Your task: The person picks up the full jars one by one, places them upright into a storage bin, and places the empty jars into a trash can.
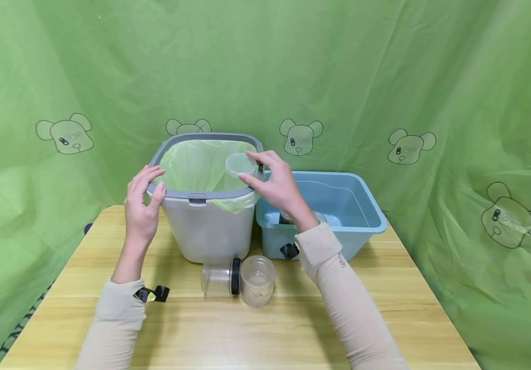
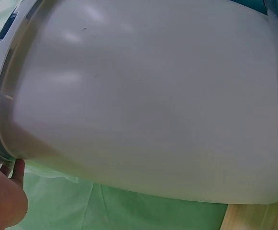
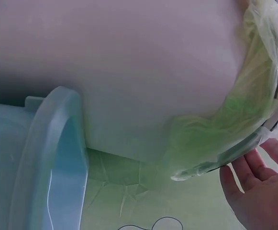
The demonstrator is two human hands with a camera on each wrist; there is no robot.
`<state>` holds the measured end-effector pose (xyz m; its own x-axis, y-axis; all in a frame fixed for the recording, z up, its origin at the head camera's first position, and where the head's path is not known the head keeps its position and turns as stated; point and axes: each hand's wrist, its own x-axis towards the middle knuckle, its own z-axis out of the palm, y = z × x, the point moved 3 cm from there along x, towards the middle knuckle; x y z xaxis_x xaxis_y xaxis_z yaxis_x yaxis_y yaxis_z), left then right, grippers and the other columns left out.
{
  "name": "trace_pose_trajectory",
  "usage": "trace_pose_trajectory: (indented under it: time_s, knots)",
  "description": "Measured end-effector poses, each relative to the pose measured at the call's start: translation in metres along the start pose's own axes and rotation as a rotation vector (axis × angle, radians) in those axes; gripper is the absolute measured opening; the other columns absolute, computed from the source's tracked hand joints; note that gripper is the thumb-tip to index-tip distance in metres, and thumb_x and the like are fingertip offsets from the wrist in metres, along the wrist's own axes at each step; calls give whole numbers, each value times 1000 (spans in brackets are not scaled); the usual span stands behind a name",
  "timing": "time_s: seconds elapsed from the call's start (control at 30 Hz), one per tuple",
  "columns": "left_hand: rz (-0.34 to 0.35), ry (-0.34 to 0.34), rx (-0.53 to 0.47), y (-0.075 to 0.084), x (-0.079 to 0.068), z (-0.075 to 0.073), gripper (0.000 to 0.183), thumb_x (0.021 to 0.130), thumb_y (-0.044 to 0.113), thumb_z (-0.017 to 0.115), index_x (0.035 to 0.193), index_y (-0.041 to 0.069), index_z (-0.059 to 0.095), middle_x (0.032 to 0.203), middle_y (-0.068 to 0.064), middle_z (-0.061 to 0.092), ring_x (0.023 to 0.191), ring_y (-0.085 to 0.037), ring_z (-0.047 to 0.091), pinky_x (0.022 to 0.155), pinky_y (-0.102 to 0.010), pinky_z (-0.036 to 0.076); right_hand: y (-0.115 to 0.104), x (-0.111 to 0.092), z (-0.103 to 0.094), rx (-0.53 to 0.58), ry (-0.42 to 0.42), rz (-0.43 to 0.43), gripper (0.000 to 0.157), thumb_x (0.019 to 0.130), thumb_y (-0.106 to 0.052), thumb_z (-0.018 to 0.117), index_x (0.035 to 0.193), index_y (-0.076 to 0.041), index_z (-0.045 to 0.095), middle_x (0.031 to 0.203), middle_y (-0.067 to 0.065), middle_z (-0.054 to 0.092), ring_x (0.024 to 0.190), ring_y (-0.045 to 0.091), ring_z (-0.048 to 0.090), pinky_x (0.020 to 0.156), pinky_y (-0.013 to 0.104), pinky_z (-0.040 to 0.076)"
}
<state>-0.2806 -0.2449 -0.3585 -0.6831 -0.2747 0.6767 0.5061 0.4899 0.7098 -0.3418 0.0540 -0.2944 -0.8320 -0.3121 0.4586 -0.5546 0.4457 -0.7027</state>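
A grey trash bin (image 1: 209,226) lined with a thin green bag (image 1: 191,159) stands on the table. At its front left corner, my left hand (image 1: 141,208) grips the rim. Above the bin's right side, a round translucent plastic piece (image 1: 241,164), like a lid or a jar end, is pinched between the thumb and fingers of my right hand (image 1: 276,180). The right wrist view shows that hand's fingers (image 3: 253,175) close beside the bagged rim. In the left wrist view, a fingertip (image 2: 18,170) of the left hand lies just under the rim.
To the bin's right stands a blue tub (image 1: 339,205) with clear jars inside, partly hidden by the right arm. In front, a clear jar with a black lid (image 1: 219,279) lies sideways, touching or nearly touching an open clear jar (image 1: 258,281). Green cloth (image 1: 265,61) hangs behind.
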Motion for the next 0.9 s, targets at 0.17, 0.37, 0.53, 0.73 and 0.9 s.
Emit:
trace_pose_trajectory:
  time_s: [0.17, 0.37, 0.53, 0.73, 0.9]
  knots:
    - [-1, 6, 1, -1, 0, 1, 44, 97, 36, 60, 133, 12, 69, 146, -5, 62, 149, -21, 40, 125, -54, 21, 4, -1, 1, 14, -21, 18, 62, 91, -35, 80, 146, -16, 60, 136, 5, 62, 122, 20, 56, 108, 43, 46]
    - [0, 10, -5, -1, 0, 2, 44, 97, 35, 59, 133, 12, 69, 146, -5, 62, 149, -20, 40, 125, -54, 21, 3, 0, -1, -11, -70, 21, 63, 92, -37, 79, 147, -14, 58, 138, 4, 61, 129, 22, 53, 115, 46, 41]
    - [3, 12, -3, -1, 1, 1, 44, 97, 36, 59, 133, 12, 69, 146, -5, 62, 149, -20, 40, 125, -53, 21, 0, 2, -2, -61, -101, 12, 63, 94, -38, 76, 148, -12, 57, 141, 6, 60, 133, 23, 52, 118, 47, 40]
    - [1, 9, 2, 0, 1, 1, 44, 97, 36, 59, 133, 12, 69, 146, -5, 61, 149, -20, 40, 125, -54, 21, -2, 1, -2, -105, -118, 19, 65, 95, -41, 74, 150, -13, 54, 145, 7, 57, 136, 25, 51, 118, 47, 40]
    - [-6, 4, 5, -1, 0, 1, 44, 98, 36, 59, 134, 13, 69, 147, -4, 61, 149, -19, 39, 125, -55, 21, 0, -1, -1, -123, -117, 8, 65, 96, -42, 72, 151, -13, 53, 146, 8, 57, 137, 26, 51, 118, 48, 40]
